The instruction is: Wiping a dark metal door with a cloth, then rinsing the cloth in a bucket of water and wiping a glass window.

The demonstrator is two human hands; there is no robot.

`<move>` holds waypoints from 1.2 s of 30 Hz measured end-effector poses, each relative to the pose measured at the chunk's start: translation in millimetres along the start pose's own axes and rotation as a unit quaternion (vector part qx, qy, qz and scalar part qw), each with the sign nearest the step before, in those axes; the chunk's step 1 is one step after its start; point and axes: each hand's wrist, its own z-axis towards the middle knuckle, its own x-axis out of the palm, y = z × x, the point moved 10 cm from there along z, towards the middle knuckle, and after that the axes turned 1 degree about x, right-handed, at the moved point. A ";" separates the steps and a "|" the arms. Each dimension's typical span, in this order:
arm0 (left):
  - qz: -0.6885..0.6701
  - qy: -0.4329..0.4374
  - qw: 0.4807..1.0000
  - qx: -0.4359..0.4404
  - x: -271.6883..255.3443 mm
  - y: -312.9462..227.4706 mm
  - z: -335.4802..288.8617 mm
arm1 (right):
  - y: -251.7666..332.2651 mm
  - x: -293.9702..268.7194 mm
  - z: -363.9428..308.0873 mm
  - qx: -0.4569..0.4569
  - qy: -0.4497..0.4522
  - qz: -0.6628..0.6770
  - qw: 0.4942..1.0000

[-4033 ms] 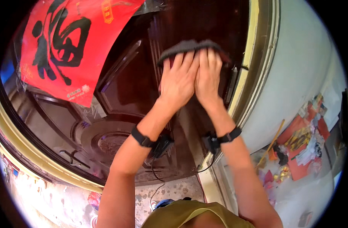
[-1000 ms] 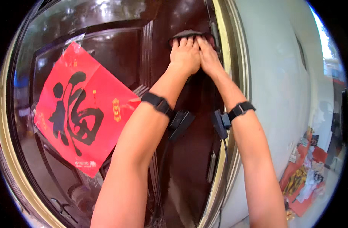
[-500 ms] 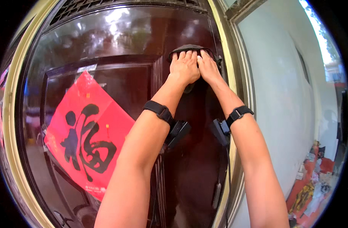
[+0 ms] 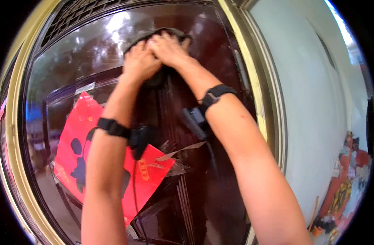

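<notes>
A dark cloth point(image 4: 155, 78) is held against the upper part of a glossy dark red-brown door point(image 4: 207, 163). My left hand point(image 4: 141, 61) holds the cloth's left side, its fingers bent over the upper part. Overlapping it slightly, my right hand point(image 4: 169, 50) presses the cloth from the right, fingertips near the top edge. Motion blurs both hands a little, and they cover much of the cloth. Each forearm wears a black strap with a small dark device on its inner side.
A red paper sheet point(image 4: 154, 163) with black brushwork is stuck on the door, partly behind my left forearm. Yellow-gold frame strips point(image 4: 252, 77) edge the door. To the right stand a pale wall point(image 4: 309, 102) and a cluttered pile point(image 4: 342, 192) of mixed items.
Both hands have slid left and up across the door with the cloth, away from the right-hand frame. The view has shifted a little too.
</notes>
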 end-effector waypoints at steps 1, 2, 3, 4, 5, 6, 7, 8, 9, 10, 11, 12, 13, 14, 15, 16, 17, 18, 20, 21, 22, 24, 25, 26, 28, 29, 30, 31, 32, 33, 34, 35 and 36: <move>0.039 0.023 0.999 -0.028 -8.4 41.3 -16.9 | 56.4 -7.7 -12.8 0.009 0.044 0.041 0.998; 0.047 0.035 0.998 -0.037 -11.5 41.8 -16.8 | 48.2 -15.1 -16.1 0.045 -0.002 0.073 0.996; 0.052 0.050 0.997 -0.041 -5.5 35.7 -11.2 | 41.9 -20.2 -18.7 0.023 0.004 0.046 0.999; 0.045 0.048 0.997 -0.035 -1.8 22.4 -3.7 | 36.3 -25.7 -20.0 0.001 0.012 0.020 1.000; 0.031 0.062 0.997 -0.040 2.6 4.1 2.4 | 21.5 -29.6 -19.7 -0.012 0.020 -0.015 1.000; 0.020 0.076 0.996 -0.047 7.7 -7.1 8.9 | 8.9 -33.7 -19.4 -0.027 0.027 -0.047 0.998; 0.027 0.073 0.997 -0.028 13.0 -24.2 16.7 | -17.0 -39.8 -21.4 0.032 0.019 -0.001 0.999; 0.042 0.071 0.996 -0.023 18.0 -32.4 17.9 | -21.5 -40.8 -27.9 0.031 0.074 -0.052 0.995; 0.016 0.069 0.998 0.001 23.3 -71.6 28.2 | -69.2 -45.7 -31.3 0.075 0.067 -0.077 0.992; 0.014 0.074 0.997 0.008 28.2 -77.4 29.1 | -75.1 -51.2 -39.6 0.097 0.049 -0.039 0.993; -0.021 0.049 0.998 0.037 29.8 -121.3 39.4 | -125.4 -61.0 -45.6 0.088 0.014 -0.092 0.992; -0.015 0.039 0.998 0.044 32.2 -116.1 35.0 | -101.5 -71.7 -62.7 0.108 0.048 -0.083 0.989; 0.001 0.026 0.999 0.048 33.5 -108.0 30.5 | -102.6 -57.4 -54.7 0.106 0.048 -0.070 0.991; -0.032 0.003 0.997 0.073 31.9 -132.4 32.6 | -130.1 -63.0 -59.9 0.121 0.047 -0.086 0.988; -0.042 0.002 0.996 0.083 32.7 -147.9 34.1 | -144.6 -69.4 -65.4 0.112 0.031 -0.105 0.988; -0.052 0.001 0.994 0.094 33.1 -165.1 35.6 | -159.2 -77.0 -72.4 0.103 0.016 -0.125 0.987; -0.068 0.019 0.993 0.094 37.3 -186.3 35.4 | -182.3 -81.6 -83.3 0.111 0.016 -0.162 0.980; -0.053 0.042 0.993 0.093 45.6 -178.2 33.2 | -155.0 -99.6 -99.5 0.200 0.021 -0.081 0.976; -0.046 0.013 0.992 0.117 46.5 -187.4 26.1 | -162.6 -93.6 -104.4 0.194 0.032 -0.097 0.976; -0.062 0.030 0.990 0.121 52.2 -191.9 19.9 | -157.5 -96.2 -115.2 0.208 0.033 -0.099 0.972; -0.072 -0.004 0.989 0.131 47.5 -194.1 12.7 | -150.5 -101.1 -122.0 0.219 0.021 -0.075 0.972; -0.096 -0.007 0.984 0.149 45.6 -205.7 2.2 | -151.0 -107.2 -131.7 0.241 0.007 -0.072 0.968; -0.131 -0.006 0.980 0.148 44.4 -209.0 -1.5 | -153.7 -106.9 -132.1 0.267 0.019 -0.054 0.962; -0.132 -0.006 0.980 0.147 39.5 -210.6 -3.5 | -149.0 -110.1 -128.4 0.266 0.019 -0.055 0.962; -0.231 0.053 0.958 0.162 37.0 -210.3 -7.9 | -144.3 -104.5 -121.2 0.311 0.067 -0.043 0.947; -0.262 0.038 0.944 0.195 27.1 -208.6 -6.3 | -146.0 -98.0 -115.2 0.337 0.116 -0.026 0.934; -0.258 0.033 0.946 0.194 23.8 -201.5 -9.0 | -146.0 -92.1 -107.5 0.332 0.113 -0.025 0.936; -0.272 0.011 0.939 0.211 16.9 -196.0 -20.4 | -143.4 -88.3 -100.7 0.322 0.097 -0.083 0.938; -0.285 -0.011 0.931 0.228 5.6 -193.5 -32.0 | -144.9 -87.8 -92.5 0.311 0.080 -0.141 0.936; -0.192 0.118 0.952 0.208 8.0 -194.0 -41.6 | -151.6 -81.2 -94.0 0.320 0.093 -0.110 0.936; -0.192 0.143 0.946 0.220 0.5 -187.4 -47.8 | -153.3 -88.9 -87.2 0.310 0.046 -0.120 0.942; -0.182 0.144 0.945 0.230 -14.2 -183.8 -51.5 | -161.2 -95.4 -82.4 0.312 0.034 -0.136 0.940; -0.170 0.149 0.945 0.235 -24.7 -175.4 -56.3 | -165.0 -95.4 -75.8 0.313 0.028 -0.146 0.938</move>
